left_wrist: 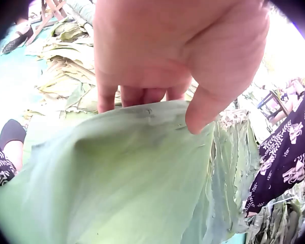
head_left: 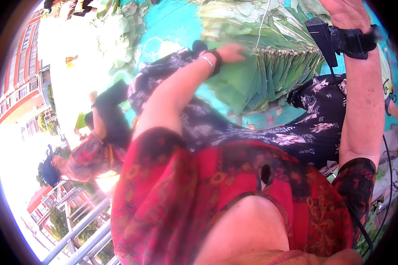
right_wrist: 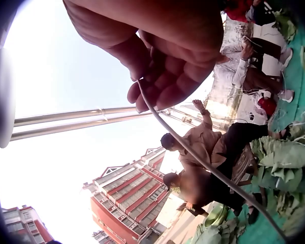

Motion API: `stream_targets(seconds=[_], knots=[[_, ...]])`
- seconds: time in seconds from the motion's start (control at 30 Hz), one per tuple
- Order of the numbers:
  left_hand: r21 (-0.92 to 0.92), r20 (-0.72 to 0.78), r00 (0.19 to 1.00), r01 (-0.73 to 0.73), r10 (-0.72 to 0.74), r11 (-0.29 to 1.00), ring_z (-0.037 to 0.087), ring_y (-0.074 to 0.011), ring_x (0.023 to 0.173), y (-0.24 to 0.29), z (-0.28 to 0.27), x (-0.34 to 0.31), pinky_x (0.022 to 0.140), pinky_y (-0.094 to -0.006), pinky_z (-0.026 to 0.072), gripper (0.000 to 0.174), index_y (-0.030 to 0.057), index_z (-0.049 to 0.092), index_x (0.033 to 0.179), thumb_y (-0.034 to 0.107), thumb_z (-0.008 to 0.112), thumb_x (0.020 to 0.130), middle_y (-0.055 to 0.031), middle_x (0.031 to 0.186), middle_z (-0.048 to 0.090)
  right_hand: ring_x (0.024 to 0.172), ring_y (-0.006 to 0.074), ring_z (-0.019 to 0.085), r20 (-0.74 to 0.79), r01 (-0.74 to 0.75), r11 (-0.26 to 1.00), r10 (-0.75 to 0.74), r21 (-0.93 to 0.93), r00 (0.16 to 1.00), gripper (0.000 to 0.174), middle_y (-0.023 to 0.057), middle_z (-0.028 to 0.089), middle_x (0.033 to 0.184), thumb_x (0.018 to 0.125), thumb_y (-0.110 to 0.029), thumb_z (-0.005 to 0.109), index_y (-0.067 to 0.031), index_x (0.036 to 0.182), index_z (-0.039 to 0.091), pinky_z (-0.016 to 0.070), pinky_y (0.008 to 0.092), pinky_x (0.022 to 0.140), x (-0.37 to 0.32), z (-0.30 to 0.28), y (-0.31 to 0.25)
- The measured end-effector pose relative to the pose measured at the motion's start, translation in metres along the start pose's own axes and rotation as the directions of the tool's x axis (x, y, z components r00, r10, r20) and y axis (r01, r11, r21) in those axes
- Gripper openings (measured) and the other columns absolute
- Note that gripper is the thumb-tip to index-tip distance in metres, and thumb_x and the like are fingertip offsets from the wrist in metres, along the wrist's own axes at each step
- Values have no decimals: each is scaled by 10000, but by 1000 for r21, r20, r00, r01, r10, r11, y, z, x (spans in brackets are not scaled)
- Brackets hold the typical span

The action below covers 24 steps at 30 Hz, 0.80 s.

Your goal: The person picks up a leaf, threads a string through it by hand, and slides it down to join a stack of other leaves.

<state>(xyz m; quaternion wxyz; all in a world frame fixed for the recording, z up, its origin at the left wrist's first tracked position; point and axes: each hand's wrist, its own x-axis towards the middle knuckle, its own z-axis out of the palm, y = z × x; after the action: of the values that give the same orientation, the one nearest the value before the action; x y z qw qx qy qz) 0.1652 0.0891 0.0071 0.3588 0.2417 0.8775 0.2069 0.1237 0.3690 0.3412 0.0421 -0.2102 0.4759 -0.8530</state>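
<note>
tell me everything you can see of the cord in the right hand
The cord is thin, pale and smooth-looking, perhaps plastic, though the pictures don't settle the material. In the right wrist view, the right hand pinches it with thumb and fingers; from there it curves gently down to the lower right edge, without visible knots. In the head view, apparently the same cord descends from the top edge to the stacked leaves; whether it is tied there is unclear.

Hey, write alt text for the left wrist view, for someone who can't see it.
A left hand pinches the upper edge of a broad green leaf. More green leaves are layered beside it, near dark floral clothing at the picture's right.
</note>
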Motion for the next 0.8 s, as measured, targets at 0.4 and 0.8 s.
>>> stream_targets(seconds=[0.4, 0.8], knots=[[334, -94, 952, 307, -292, 891, 634, -316, 991, 22, -19, -16, 862, -413, 498, 416, 77, 636, 1115, 341, 674, 796, -177, 1045, 663, 897, 152, 596, 36, -58, 995, 61, -85, 997, 177, 49, 624, 956, 921, -158, 608, -35, 1049, 609, 488, 293, 851, 9, -14, 8], [137, 4, 932, 360, -364, 923, 652, -334, 908, 86, 22, -31, 786, -418, 509, 510, 40, 694, 911, 529, 567, 848, -162, 922, 685, 918, 152, 591, -18, -1, 999, 0, -39, 1000, 206, 44, 618, 977, 925, -149, 614, -35, 1095, 596, 501, 292, 866, 7, -11, 16]])
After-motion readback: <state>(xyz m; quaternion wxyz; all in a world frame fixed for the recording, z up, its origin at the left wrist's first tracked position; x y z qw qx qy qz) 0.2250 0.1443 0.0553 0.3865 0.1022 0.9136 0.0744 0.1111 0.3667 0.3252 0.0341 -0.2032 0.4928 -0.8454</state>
